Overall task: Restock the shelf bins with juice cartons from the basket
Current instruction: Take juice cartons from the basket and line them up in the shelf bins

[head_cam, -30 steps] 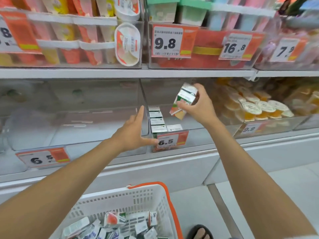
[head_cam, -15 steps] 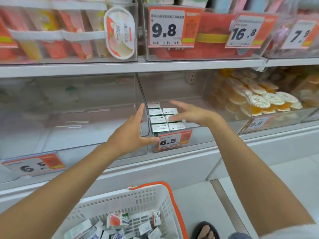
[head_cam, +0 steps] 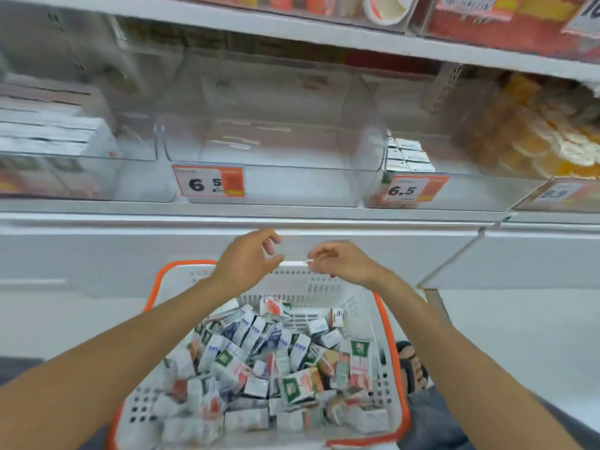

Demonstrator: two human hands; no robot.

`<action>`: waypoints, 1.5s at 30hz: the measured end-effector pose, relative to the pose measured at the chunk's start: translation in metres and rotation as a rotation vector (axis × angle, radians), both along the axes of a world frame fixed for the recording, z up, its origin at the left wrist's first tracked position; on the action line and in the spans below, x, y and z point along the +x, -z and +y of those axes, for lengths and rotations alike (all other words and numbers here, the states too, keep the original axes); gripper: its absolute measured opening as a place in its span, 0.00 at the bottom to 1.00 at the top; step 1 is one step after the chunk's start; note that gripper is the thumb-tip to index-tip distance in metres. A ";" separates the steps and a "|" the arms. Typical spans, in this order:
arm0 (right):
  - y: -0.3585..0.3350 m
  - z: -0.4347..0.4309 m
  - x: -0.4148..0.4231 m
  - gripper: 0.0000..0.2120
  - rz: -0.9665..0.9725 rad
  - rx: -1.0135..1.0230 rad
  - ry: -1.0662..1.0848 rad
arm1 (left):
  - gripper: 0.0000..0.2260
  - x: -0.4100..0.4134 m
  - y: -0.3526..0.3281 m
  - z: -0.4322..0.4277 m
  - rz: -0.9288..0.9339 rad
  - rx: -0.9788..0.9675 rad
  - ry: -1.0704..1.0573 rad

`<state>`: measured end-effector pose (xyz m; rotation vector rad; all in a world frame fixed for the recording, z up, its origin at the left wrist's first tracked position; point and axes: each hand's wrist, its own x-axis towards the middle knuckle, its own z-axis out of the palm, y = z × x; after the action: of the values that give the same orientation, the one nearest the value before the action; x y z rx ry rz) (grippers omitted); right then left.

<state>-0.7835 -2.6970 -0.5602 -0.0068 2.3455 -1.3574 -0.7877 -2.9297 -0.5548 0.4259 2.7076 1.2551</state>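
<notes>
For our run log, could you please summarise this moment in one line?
left hand: empty; right hand: empty; both above basket; juice cartons: heaped inside

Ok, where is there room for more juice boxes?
The middle bin, between the white boxes on the left and the right bin, looks bare. The right bin has room beside its cartons. The basket is crammed full.

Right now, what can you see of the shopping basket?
The basket is white plastic with slotted walls and an orange rim. It sits low in front of the shelf, upright, heaped with small juice cartons lying every which way. The left hand and right hand hover over its far edge; I can't tell if they touch.
</notes>
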 end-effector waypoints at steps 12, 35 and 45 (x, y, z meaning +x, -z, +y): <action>0.211 -0.114 0.028 0.41 -0.342 0.094 0.014 | 0.08 0.047 0.126 -0.135 -0.335 -0.048 -0.228; 0.225 -0.133 -0.003 0.37 -0.122 0.543 -0.458 | 0.22 0.052 0.156 -0.125 -0.947 0.413 -0.374; 0.232 -0.122 -0.009 0.28 0.105 0.699 -0.706 | 0.20 0.048 0.149 -0.127 -0.909 0.414 -0.457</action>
<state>-0.7924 -2.8192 -0.7920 -0.6371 2.4176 -0.1933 -0.7397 -3.0563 -0.7037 -0.6328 1.8003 1.5885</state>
